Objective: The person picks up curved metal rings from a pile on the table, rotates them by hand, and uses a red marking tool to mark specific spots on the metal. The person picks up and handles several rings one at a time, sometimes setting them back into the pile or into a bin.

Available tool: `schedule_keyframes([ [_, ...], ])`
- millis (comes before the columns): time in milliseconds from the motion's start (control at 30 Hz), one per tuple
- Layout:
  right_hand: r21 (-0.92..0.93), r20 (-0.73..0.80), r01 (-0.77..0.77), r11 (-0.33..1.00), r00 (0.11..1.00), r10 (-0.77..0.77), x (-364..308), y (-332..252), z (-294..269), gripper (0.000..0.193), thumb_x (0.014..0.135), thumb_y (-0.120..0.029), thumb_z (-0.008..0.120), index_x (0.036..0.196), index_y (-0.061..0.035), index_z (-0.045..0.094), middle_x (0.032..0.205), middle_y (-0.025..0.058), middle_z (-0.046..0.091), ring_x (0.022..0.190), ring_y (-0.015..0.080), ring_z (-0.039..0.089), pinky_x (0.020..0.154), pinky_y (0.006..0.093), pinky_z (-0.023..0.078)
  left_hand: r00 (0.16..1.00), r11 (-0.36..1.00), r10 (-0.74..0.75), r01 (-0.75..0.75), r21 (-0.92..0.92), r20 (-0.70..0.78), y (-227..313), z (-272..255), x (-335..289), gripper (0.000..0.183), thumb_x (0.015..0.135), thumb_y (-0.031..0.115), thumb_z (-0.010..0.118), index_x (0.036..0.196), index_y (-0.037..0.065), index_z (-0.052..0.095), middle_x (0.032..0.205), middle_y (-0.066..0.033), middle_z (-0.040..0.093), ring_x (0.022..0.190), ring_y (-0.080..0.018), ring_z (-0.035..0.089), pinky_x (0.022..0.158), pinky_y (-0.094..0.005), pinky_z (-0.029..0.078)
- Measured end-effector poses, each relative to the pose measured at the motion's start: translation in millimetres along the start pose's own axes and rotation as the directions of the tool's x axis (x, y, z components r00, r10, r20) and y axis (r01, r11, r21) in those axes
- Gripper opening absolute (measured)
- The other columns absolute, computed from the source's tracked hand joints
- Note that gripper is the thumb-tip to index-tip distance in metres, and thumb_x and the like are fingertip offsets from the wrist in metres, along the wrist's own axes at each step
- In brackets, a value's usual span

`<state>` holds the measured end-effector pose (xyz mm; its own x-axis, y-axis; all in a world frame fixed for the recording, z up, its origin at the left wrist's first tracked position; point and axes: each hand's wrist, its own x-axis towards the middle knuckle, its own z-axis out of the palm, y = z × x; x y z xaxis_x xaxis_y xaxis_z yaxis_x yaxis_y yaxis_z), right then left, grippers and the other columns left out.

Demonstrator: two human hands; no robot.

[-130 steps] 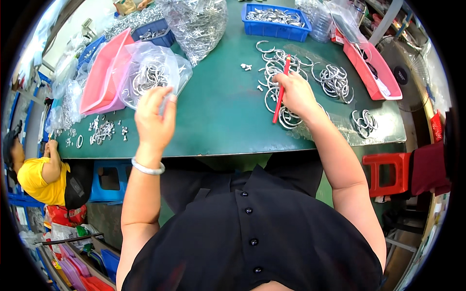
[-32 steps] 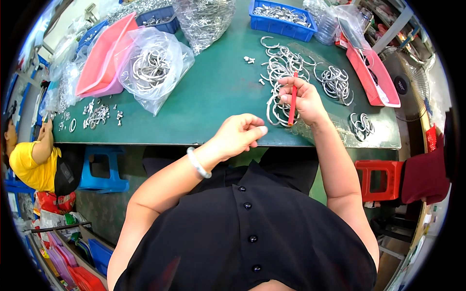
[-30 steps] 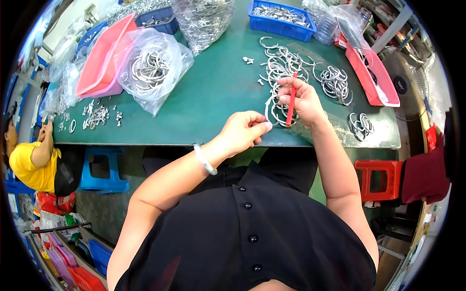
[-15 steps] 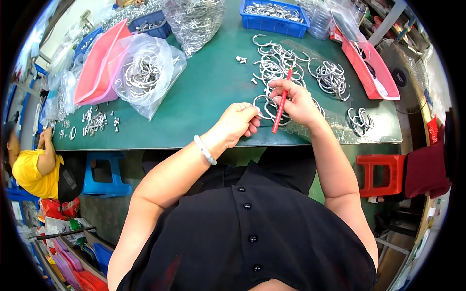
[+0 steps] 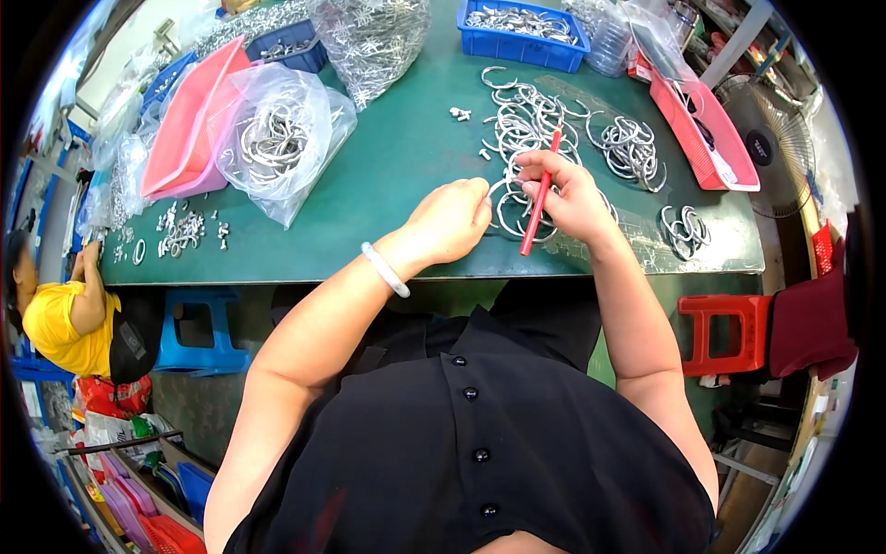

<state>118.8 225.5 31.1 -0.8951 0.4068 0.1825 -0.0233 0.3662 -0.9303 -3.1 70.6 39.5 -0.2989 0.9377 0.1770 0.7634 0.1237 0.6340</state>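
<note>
My right hand [image 5: 574, 198] is closed around a red pencil [image 5: 541, 198], which slants with its sharpened tip up and away from me. Just left of it, my left hand [image 5: 449, 222] is turned back-up, fingers curled and pinched at the edge of a silver metal ring [image 5: 496, 218]. Its fingertips are largely hidden. A white bangle [image 5: 385, 270] circles my left wrist. Beyond both hands spreads a pile of open curved metal rings [image 5: 526, 115]. Another heap of rings [image 5: 630, 152] lies to its right, and a few rings [image 5: 685, 231] lie near the front edge.
On the green table [image 5: 388, 185] stand a clear bag of rings [image 5: 277, 148], pink bins [image 5: 189, 120], a bag of metal parts [image 5: 374, 46], a blue tray [image 5: 521, 46] and a pink basket [image 5: 701, 138]. Small fittings [image 5: 185, 235] lie at left. A person in yellow [image 5: 69, 323] sits far left.
My left hand has rolled over so its back faces up and its fingers have curled in. My right hand, with the red pencil, has shifted only slightly.
</note>
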Motion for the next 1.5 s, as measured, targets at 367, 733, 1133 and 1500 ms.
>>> schedule_keyframes([
  [367,0.085,-0.068,0.135,0.987,0.989,-0.129,-22.8,-34.6,9.9,0.027,0.076,0.007,0.056,0.101,-0.0014,0.056,0.085,0.0085,0.063,0.083,0.0138,0.06,0.073,0.0245,0.048,0.978,0.844,-0.179,0.099,-0.528,-0.103,-1.0,-20.1,-26.2,0.01,0.084,0.009,0.053,0.089,0.003,0.059,0.069,-0.0049,0.056,0.058,-0.0102,0.053,0.052,-0.024,0.043],
  [733,0.412,-0.14,0.231,0.881,0.972,-0.189,-35.8,-35.9,41.7,0.028,0.078,0.009,0.054,0.104,-0.0007,0.053,0.095,0.01,0.061,0.086,0.0155,0.059,0.077,0.0276,0.049,0.953,0.56,-0.139,-0.147,-0.815,-0.268,-8.0,-19.6,-62.1,0.018,0.085,0.003,0.051,0.102,-0.001,0.057,0.086,-0.0094,0.06,0.073,-0.0127,0.058,0.066,-0.0244,0.048],
  [1133,0.361,-0.236,0.309,0.88,0.943,-0.234,-39.0,-51.6,63.8,0.035,0.076,0.011,0.055,0.109,0.0001,0.048,0.099,0.0105,0.058,0.08,0.0133,0.059,0.071,0.0242,0.049,0.945,0.398,-0.276,-0.053,-0.916,-0.175,-6.7,-26.7,-76.7,0.042,0.084,0.002,0.051,0.124,0.0,0.037,0.089,-0.0108,0.06,0.073,-0.0144,0.058,0.064,-0.0249,0.049],
  [1500,0.58,-0.207,0.148,0.801,0.978,-0.031,-35.6,-38.9,67.2,0.036,0.074,0.009,0.058,0.107,-0.0011,0.049,0.088,0.0088,0.057,0.079,0.0172,0.06,0.072,0.0276,0.05,0.959,0.292,-0.272,0.001,-0.956,-0.082,-8.8,-30.4,-83.5,0.031,0.089,0.01,0.046,0.118,-0.001,0.045,0.093,-0.011,0.06,0.078,-0.0148,0.059,0.068,-0.0248,0.049],
])
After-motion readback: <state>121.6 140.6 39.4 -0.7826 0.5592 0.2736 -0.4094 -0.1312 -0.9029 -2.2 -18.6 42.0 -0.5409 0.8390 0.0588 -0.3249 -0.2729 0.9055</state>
